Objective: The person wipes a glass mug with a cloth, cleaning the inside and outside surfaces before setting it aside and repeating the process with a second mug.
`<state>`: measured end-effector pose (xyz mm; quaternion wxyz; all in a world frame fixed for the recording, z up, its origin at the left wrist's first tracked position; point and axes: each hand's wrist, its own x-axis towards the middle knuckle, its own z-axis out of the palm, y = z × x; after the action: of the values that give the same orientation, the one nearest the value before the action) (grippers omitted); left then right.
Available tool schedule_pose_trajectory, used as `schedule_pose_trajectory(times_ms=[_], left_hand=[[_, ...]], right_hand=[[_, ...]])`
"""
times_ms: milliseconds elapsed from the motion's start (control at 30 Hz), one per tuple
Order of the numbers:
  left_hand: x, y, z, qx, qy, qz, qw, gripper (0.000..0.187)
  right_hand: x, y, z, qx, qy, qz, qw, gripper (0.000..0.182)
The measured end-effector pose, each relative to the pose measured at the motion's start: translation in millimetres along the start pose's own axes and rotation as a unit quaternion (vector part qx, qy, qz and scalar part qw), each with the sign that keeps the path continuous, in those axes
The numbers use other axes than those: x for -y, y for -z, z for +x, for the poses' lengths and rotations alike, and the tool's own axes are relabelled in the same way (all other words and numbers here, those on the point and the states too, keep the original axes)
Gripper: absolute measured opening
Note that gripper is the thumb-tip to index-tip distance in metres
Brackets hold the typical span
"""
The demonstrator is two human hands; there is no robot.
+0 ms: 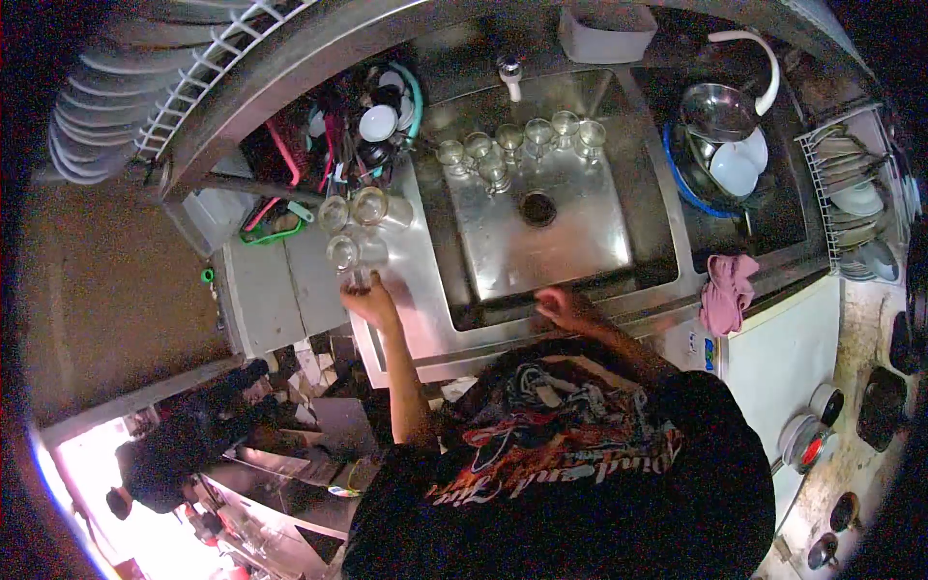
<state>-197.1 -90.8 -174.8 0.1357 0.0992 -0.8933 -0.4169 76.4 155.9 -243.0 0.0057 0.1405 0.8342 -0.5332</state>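
At the counter left of the sink, my left hand (370, 302) has its fingers closed at the near side of a clear glass mug (346, 253). Two more clear glasses (371, 206) stand just behind that one. My right hand (559, 305) hovers by the front edge of the sink (667, 232), its fingers blurred and seemingly curled; I see nothing plain in it. Several small glass cups (538, 135) are grouped at the back of the basin, behind the drain (537, 209).
A faucet (509, 72) rises behind the basin. Bowls and a strainer (720, 112) fill the right basin. A pink cloth (727, 293) hangs on the front edge. Dish racks (822, 184) flank both sides. Utensils and small bowls (379, 123) crowd the back left. Another person (179, 454) is at lower left.
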Motion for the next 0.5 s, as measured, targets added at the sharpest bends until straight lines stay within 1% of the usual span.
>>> schedule_pose_trajectory(times_ms=[33,67,100,133,167,200,233,267,300,333,367,400,433,467,500], left_hand=[[-2,-1,-14,0.004,-0.04,-0.019,0.999,0.041],[-16,-4,-30,0.008,-0.079,-0.038,0.996,0.025],[-31,-10,-49,0.052,-0.122,-0.109,0.985,0.008],[-44,-15,-65,0.125,-0.107,-0.109,0.98,0.007],[-50,-27,-78,0.183,-0.129,-0.127,0.966,0.006],[-54,-39,-87,0.24,-0.15,-0.143,0.948,0.006],[-57,-53,-90,0.251,-0.15,-0.142,0.946,0.006],[-61,-71,-92,0.31,-0.227,-0.084,0.919,0.008],[-63,-87,-93,0.366,-0.304,-0.025,0.879,0.012],[-61,-105,-93,0.378,-0.308,-0.023,0.873,0.012],[-63,-125,-92,0.387,-0.344,-0.046,0.854,0.017],[-62,-143,-93,0.397,-0.377,-0.069,0.834,0.022],[-86,-150,-94,0.409,-0.35,0.015,0.843,0.03],[-77,-168,-94,0.416,-0.355,0.012,0.837,0.03],[-76,-195,-87,0.423,-0.334,0.032,0.842,0.032]], right_hand=[[-3,19,-15,-0.015,-0.032,-0.024,0.999,0.028],[3,34,-22,-0.02,-0.036,-0.025,0.999,0.028],[11,48,-30,-0.064,-0.056,-0.055,0.995,0.027],[16,59,-37,-0.107,-0.077,-0.086,0.988,0.027],[19,64,-38,-0.112,-0.085,-0.086,0.986,0.027],[22,67,-35,-0.097,-0.139,-0.157,0.973,0.026],[25,68,-31,-0.079,-0.194,-0.224,0.952,0.026],[30,70,-25,-0.082,-0.205,-0.22,0.95,0.026],[37,70,-18,-0.083,-0.219,-0.241,0.942,0.024],[38,71,-15,-0.084,-0.232,-0.261,0.933,0.022],[23,66,-15,-0.09,-0.243,-0.257,0.931,0.022],[2,55,-14,-0.16,-0.166,-0.22,0.948,0.021],[-3,54,-11,-0.23,-0.085,-0.183,0.952,0.02],[-9,54,-12,-0.237,-0.093,-0.183,0.949,0.02],[-12,52,-14,-0.225,-0.099,-0.238,0.94,0.02]])
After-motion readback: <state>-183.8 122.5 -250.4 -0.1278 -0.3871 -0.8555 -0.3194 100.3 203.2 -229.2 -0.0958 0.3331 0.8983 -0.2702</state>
